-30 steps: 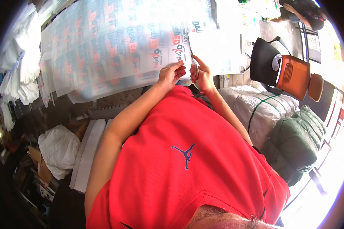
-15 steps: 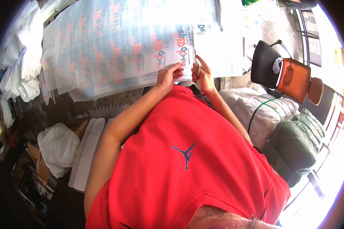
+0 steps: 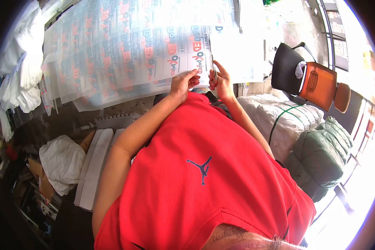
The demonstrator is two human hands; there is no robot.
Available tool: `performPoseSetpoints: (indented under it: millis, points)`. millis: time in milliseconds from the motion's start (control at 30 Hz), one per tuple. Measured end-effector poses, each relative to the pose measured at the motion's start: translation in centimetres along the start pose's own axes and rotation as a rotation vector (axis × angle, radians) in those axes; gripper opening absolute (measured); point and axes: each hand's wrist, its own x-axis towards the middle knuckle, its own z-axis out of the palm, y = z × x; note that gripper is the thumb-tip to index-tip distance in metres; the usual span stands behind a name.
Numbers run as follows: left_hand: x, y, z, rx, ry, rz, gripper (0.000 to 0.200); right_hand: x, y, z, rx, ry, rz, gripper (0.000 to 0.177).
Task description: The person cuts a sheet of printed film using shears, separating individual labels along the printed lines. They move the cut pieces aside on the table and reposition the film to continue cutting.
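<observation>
Printed translucent sheets [image 3: 125,54] with red and blue lettering lie over a table. My left hand [image 3: 183,84] pinches the near edge of the printed sheet, its thumb on top and the fingers curled below. Just to its right, my right hand [image 3: 221,82] is closed around the handles of scissors [image 3: 214,71]. The scissor blades point away from me, along the right side of the lettered strip. A small gap separates the two hands.
Beyond the right hand stand a black and orange chair [image 3: 318,85], a white wrapped bundle [image 3: 279,118] with a green strap and a grey-green bundle [image 3: 321,156]. White bags [image 3: 23,83] hang at the left, above a white sack [image 3: 62,162] and long white boxes [image 3: 93,166].
The view has shifted slightly, and the surroundings sit a little further left. Both hands keep nearly the same place and grip.
</observation>
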Motion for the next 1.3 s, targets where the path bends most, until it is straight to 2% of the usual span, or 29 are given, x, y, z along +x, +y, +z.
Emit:
performPoseSetpoints:
  millis: [267,433,667,733,967,1133,1300]
  points:
    - [-0.4,0.2,-0.3,-0.03,-0.038,-0.018,0.021,0.6,-0.7,0.9,-0.032,0.034,-0.003,0.059]
    - [-0.6,0.2,-0.3,-0.024,-0.035,-0.026,0.018,0.7,0.0,0.7,-0.056,0.032,-0.058,0.063]
    - [-0.8,0.3,-0.5,-0.024,-0.048,-0.037,0.018,1.5,-1.0,0.8,-0.066,0.052,-0.022,0.068]
    - [-0.8,0.3,-0.4,-0.038,-0.053,-0.038,0.018,1.8,-0.7,1.0,-0.08,0.069,-0.076,0.06]
    - [-1.3,0.8,-0.6,-0.041,-0.066,-0.041,0.018,2.9,-1.5,1.1,-0.074,0.088,-0.061,0.058]
    - [-1.6,1.1,-0.3,-0.043,-0.054,-0.049,0.018,3.9,-1.4,0.8,-0.229,0.103,-0.13,0.056]
    - [-1.8,1.4,-0.5,-0.04,-0.072,-0.049,0.019,4.1,-2.1,0.8,-0.156,0.091,-0.113,0.056]
